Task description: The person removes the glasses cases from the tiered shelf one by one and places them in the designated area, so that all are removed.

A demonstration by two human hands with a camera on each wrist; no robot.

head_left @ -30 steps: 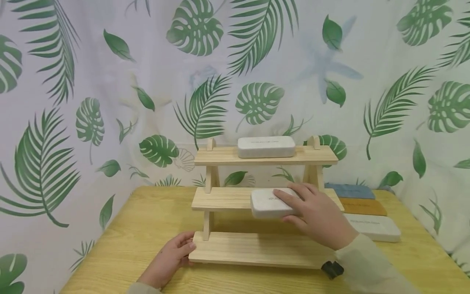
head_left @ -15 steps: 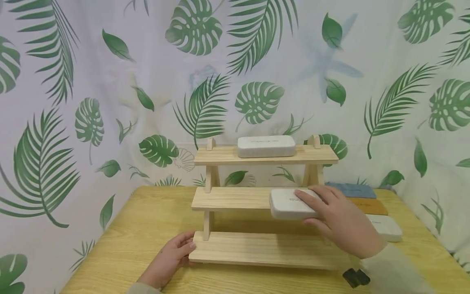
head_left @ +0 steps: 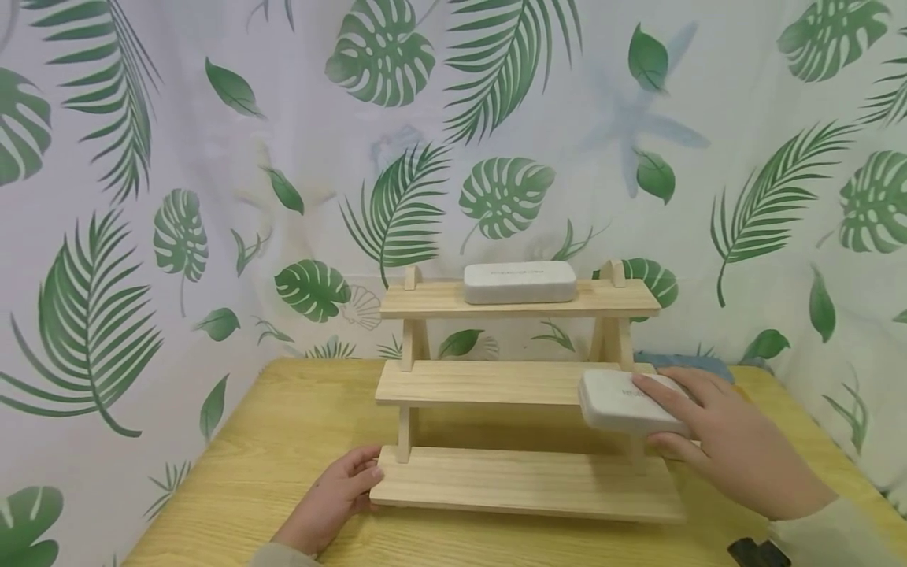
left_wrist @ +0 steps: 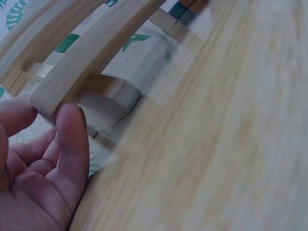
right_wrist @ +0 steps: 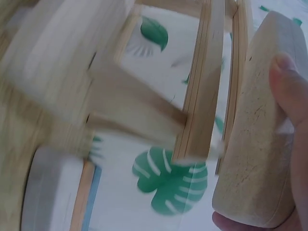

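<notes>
a white case [head_left: 616,405] is gripped by the right hand [head_left: 744,457], one finger being laid over its top and the thumb set at its near side. by these fingers it is held at the right end of the middle shelf [head_left: 482,382]; whether that shelf is touched cannot be told. the left end of the lowest shelf [head_left: 524,480] is pinched between the left hand's [head_left: 329,496] thumb and fingers. above and to the left of the right fingers, a second white case [head_left: 520,285] is borne by the top shelf [head_left: 428,298]. beyond the right fingers, a blue case [head_left: 697,365] is partly hidden on the table [head_left: 248,441]; in the right wrist view an orange case [right_wrist: 79,202] and a pale case [right_wrist: 52,192] are seen beside it. the step in hand is judged to be the carrying of the held case while the stand is steadied; for the next move, a level grip and clearance from the shelf end seem to be called for.
</notes>
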